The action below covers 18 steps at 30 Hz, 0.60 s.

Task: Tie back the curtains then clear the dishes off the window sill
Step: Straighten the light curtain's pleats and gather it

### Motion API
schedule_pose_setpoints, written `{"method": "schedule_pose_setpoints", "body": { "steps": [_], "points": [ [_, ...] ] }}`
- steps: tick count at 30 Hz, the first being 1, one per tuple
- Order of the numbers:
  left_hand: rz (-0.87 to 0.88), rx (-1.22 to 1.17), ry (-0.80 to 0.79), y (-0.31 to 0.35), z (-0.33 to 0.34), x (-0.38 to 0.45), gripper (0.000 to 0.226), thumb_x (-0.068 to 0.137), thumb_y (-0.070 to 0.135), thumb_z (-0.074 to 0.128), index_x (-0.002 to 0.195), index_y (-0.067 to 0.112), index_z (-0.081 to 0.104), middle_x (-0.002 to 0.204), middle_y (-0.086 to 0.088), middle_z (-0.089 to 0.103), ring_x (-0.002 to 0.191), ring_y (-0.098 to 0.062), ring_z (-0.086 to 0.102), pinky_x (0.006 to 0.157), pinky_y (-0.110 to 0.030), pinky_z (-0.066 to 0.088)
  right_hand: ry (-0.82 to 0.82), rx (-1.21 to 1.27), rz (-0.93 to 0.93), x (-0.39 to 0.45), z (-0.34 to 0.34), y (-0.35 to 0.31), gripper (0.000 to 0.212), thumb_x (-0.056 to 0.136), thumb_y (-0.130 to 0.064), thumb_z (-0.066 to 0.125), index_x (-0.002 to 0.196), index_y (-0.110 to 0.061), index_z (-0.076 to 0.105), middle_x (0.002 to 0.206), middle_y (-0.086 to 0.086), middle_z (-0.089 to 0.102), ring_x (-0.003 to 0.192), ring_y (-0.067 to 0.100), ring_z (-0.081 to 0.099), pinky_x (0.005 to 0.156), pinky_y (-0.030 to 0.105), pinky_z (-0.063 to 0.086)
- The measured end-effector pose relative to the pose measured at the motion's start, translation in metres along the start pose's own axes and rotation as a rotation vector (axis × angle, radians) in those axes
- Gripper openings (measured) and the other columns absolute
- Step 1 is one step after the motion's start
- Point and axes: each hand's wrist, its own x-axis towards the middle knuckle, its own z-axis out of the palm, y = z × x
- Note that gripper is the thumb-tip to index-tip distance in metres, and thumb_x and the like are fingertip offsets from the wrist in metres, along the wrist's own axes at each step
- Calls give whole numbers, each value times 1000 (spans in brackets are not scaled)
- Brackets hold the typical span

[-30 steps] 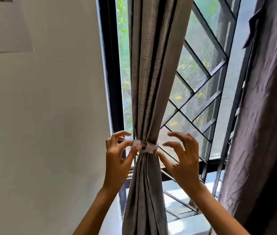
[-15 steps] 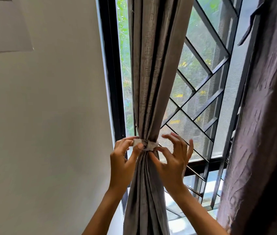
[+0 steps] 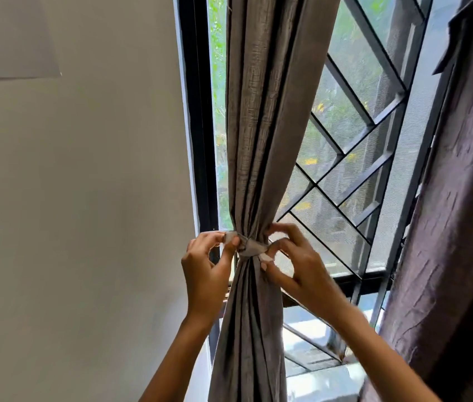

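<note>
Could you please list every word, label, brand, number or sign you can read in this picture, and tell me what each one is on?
None: no readable text shows anywhere.
Pale sheet of paper on the wall: its visible part is blank.
Gathered grey fabric curtain and pale fabric tie-back band, pinched by the left hand and right hand: no label or print.
Dark purple curtain and black metal window grille: no markings.

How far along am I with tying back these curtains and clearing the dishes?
Done: the grey curtain is gathered, with the tie band around it. In hand: left hand and right hand pinch the band's ends. Left: the dark curtain hangs untied; the sill and dishes aren't in view.
</note>
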Motion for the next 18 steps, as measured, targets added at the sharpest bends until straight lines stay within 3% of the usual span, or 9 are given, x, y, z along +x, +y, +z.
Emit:
{"method": "schedule_pose_setpoints", "body": {
  "steps": [3, 7, 10, 12, 15, 18],
  "points": [
    [-92, -122, -32, 4, 4, -5, 12, 85, 29, 61, 88, 20, 67, 81, 8, 69, 75, -7, 63, 64, -10, 49, -124, -18, -31, 6, -18, 6, 20, 90, -32, 57, 90, -13, 59, 117, -2, 52, 115, 11, 50, 98, 41, 41],
    [-170, -218, -53, 6, 8, -9, 11, 87, 29, 57, 87, 22, 65, 82, 8, 69, 79, -6, 65, 70, -17, 52, 38, -308, -178, -3, -11, 14, 12, 89, -25, 58, 90, -14, 63, 112, 2, 62, 119, 16, 53, 111, 52, 23],
    [-189, -221, -73, 7, 10, -9, 9, 87, 29, 57, 85, 26, 65, 80, 10, 69, 80, -7, 65, 72, -19, 53, 209, -459, -277, -11, -5, 16, 10, 84, -13, 68, 92, -18, 64, 115, 3, 66, 127, 21, 49, 111, 61, 18],
    [-200, -219, -81, 8, 10, -8, 8, 86, 33, 56, 84, 30, 63, 77, 13, 69, 80, -8, 65, 72, -19, 53, 327, -521, -331, -13, -2, 16, 15, 85, -17, 71, 96, -22, 61, 124, 3, 61, 132, 22, 44, 109, 64, 17],
    [-216, -222, -83, 8, 11, -7, 8, 86, 33, 56, 82, 29, 63, 77, 12, 68, 80, -8, 65, 72, -18, 53, 385, -563, -362, -11, 3, 18, 22, 83, -18, 73, 99, -26, 60, 132, 2, 51, 134, 22, 39, 111, 60, 13],
    [-207, -215, -93, 9, 9, -7, 9, 88, 28, 59, 81, 25, 65, 76, 8, 68, 76, -10, 64, 69, -19, 52, 382, -543, -392, -11, 2, 18, 10, 91, -19, 62, 98, -26, 60, 132, 0, 50, 136, 22, 36, 109, 62, 11]
  ]
}}
